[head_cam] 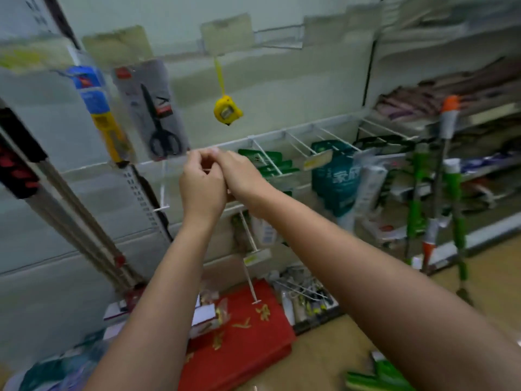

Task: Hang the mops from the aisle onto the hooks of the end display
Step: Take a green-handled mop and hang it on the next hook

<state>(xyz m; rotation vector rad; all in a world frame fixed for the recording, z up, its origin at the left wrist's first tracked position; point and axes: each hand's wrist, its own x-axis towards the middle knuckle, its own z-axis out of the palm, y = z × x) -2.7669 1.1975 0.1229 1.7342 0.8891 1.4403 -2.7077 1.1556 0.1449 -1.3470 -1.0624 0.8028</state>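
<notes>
Shop end display: left hand (201, 183) and right hand (239, 173) pinch one white hook (210, 169) together; upright mops (448, 176) well right, nearer right hand.

- Two bare forearms reach in from the near edge, with no sleeve showing on either.
- The left hand (201, 180) wears no glove, ring or watch that I can see.
- The right hand (239, 172) is likewise bare, its wrist unadorned.
- Fingernails look short and plain, though blurred.
</notes>
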